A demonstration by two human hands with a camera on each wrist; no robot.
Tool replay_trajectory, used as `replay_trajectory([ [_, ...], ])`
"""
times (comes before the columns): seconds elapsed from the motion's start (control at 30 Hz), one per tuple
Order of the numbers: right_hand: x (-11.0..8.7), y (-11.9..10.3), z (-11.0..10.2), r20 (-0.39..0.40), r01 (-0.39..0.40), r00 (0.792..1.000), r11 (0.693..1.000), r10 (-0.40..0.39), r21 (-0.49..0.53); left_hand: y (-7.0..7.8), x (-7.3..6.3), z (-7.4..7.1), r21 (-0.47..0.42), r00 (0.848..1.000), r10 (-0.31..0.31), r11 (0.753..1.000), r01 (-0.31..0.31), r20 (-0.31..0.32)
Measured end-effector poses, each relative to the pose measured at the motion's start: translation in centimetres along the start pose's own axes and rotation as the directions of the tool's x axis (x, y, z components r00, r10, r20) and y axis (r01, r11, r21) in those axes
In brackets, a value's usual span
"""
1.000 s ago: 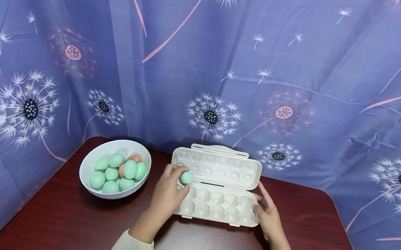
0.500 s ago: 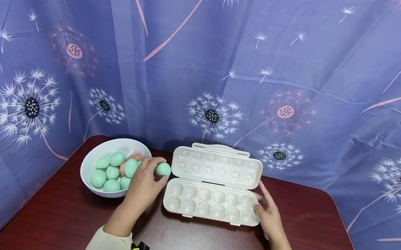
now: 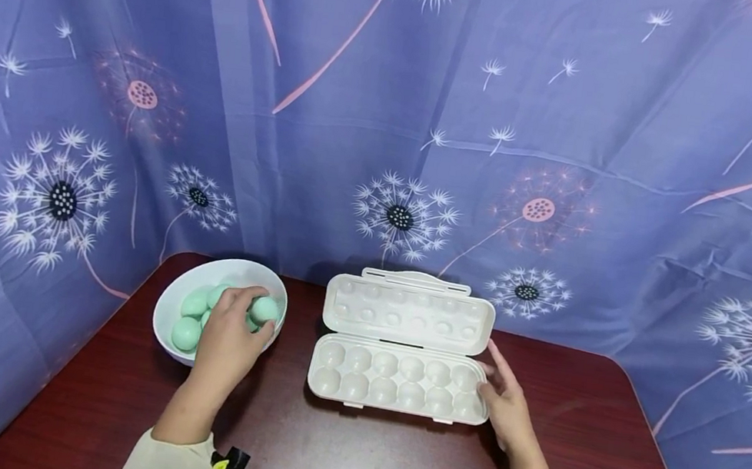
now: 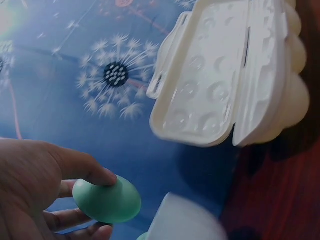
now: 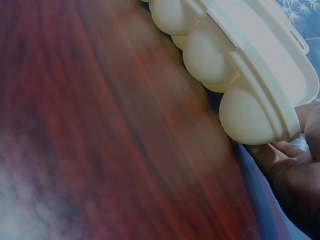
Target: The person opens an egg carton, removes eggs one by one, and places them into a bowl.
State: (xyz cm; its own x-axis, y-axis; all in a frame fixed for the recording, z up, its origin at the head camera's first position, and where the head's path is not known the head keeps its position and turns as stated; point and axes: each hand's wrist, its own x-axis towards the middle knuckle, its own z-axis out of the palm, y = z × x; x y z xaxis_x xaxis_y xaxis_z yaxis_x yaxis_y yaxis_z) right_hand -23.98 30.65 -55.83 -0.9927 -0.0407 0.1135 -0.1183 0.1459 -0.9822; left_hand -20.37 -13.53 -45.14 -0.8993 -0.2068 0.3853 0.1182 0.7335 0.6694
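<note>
My left hand (image 3: 228,334) pinches a green egg (image 3: 264,310) between thumb and fingers, over the right side of the white bowl (image 3: 166,303). Several green eggs (image 3: 187,334) lie in that bowl, partly hidden by the hand. The left wrist view shows the same egg (image 4: 107,200) with the thumb or a finger on top and other fingers under it. At the right end of a white plastic egg carton (image 3: 399,380), my right hand (image 3: 508,408) grips the rim, thumb on the edge and fingers beyond it. The carton's lid (image 3: 408,316) stands raised, and its cups hold no eggs.
Both bowl and carton rest on a dark red wood table (image 3: 357,464), with a gap between them. A blue curtain (image 3: 326,182) with dandelion prints hangs behind and at both sides. The bowl's edge (image 4: 182,220) shows near the left hand in the left wrist view.
My left hand has carried the green egg leftward, from above the carton's left end to over the bowl. The right hand stays at the carton's right end.
</note>
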Motion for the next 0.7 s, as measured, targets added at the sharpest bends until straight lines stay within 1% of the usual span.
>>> replay_trajectory([
  [0.07,0.0,0.0,0.0,0.000,-0.001,1.000,1.000,0.001,-0.005,-0.3,0.1,-0.6,0.007,1.000,-0.022,1.000,0.022,-0.010],
  [0.27,-0.1,-0.2,0.1,-0.002,-0.002,1.000,1.000,0.002,-0.005,-0.9,0.4,-1.9,0.037,0.998,-0.055,0.998,0.056,-0.025],
  [0.4,-0.1,-0.2,0.1,-0.001,-0.001,1.000,1.000,0.001,-0.004,-1.3,0.6,-2.7,0.045,0.996,-0.094,0.995,0.093,0.005],
  [0.57,-0.1,-0.2,0.1,-0.003,0.004,1.000,1.000,-0.004,-0.010,-2.0,0.7,-3.6,0.081,0.988,-0.142,0.987,0.137,0.056],
  [0.7,-0.1,-0.2,0.1,-0.006,0.003,1.000,1.000,-0.003,-0.020,-2.5,0.8,-3.9,0.100,0.984,-0.168,0.982,0.161,0.062],
])
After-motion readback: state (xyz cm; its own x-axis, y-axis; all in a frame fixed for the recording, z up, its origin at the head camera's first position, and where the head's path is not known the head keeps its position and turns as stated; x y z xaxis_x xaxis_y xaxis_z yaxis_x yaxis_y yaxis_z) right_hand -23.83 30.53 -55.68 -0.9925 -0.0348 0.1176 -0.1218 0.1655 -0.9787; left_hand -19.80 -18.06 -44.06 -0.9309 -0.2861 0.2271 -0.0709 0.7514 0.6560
